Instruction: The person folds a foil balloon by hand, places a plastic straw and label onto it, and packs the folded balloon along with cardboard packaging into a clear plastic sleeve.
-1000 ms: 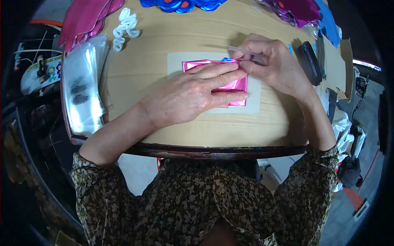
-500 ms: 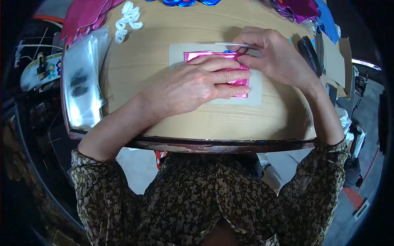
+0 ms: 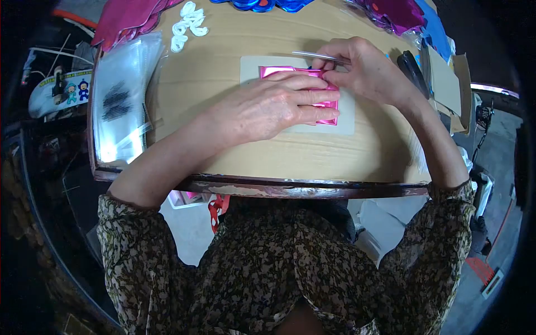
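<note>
A folded shiny pink foil piece lies on a pale grey mat on the cardboard-covered table. My left hand lies flat on the foil with fingers stretched out, pressing it down. My right hand is at the foil's upper right corner, fingers pinched on a thin clear strip that sticks out to the left. The foil's corner under my right fingers is hidden.
A stack of clear plastic bags lies at the left. White plastic loops, pink foil sheets, blue foil shapes and purple foil line the far edge. A black object and cardboard sit right.
The view has shifted slightly, so everything sits a little higher and to the right. My right hand has drawn closer to the foil's top edge; the left hand still presses the foil.
</note>
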Available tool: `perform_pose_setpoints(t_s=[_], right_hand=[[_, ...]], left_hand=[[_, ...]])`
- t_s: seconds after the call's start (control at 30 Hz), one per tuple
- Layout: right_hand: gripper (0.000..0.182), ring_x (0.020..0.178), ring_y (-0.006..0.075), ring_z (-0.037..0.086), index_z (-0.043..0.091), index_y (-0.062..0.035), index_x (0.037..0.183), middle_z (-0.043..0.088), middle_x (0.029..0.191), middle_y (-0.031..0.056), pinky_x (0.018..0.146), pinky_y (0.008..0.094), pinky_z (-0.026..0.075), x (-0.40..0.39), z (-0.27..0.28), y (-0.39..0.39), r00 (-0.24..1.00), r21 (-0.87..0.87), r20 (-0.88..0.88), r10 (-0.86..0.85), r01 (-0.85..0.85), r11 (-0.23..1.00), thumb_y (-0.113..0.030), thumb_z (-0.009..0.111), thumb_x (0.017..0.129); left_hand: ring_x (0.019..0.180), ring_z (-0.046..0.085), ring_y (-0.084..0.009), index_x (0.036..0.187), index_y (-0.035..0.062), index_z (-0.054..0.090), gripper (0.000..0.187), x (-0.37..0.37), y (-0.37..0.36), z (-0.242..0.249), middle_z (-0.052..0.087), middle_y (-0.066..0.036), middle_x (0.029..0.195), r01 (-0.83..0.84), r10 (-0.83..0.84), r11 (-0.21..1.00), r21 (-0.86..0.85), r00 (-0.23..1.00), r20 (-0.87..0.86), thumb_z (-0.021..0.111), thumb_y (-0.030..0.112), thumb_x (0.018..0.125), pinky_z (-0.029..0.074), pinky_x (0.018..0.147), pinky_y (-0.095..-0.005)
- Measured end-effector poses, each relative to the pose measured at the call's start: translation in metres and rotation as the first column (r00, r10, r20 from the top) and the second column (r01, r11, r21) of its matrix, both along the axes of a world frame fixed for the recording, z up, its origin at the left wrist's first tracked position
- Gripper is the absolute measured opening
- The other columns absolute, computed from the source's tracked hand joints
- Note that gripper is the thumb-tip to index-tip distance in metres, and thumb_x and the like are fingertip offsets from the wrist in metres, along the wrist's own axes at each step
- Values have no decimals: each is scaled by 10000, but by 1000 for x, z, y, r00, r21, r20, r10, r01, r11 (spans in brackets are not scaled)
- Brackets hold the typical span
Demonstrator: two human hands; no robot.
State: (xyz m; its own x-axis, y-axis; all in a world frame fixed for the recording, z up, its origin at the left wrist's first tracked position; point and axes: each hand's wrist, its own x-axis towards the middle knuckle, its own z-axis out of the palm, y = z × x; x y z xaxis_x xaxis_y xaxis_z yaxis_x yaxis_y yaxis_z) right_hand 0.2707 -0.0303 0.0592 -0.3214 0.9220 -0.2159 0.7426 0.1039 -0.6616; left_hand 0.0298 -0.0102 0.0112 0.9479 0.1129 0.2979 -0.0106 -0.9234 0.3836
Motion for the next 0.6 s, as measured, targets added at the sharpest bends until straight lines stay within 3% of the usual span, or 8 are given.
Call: perform_pose_setpoints(t_s=[0.17,0.43,0.6], right_hand=[[241,807,254,735,769,-20,1072,772,906,145,811,374,579,-5,7,3,1000,-74,-17,8,-9,997,-100,713,851],[200,831,299,743,782,-30,1000,765,879,163,813,412,579,-17,19,1,965,57,262,17,-33,998,-103,685,841],[171,788,303,723,753,4,937,742,830,181,774,409,567,-13,14,7,977,15,210,35,-39,999,-96,682,817]], left_hand=[[1411,497,-255,1418,237,635,508,0,1,-1,559,-35,1518,-2,2,1000,-3,1000,-11,564,92,936,443,1173,-393],[1407,504,-273,1401,252,653,525,2,1,-7,575,-27,1510,-13,13,1000,20,1000,14,590,87,907,437,1180,-409],[1400,511,-261,1393,253,655,527,3,-1,-6,563,-12,1521,-13,13,999,41,1000,9,600,82,897,444,1174,-407]])
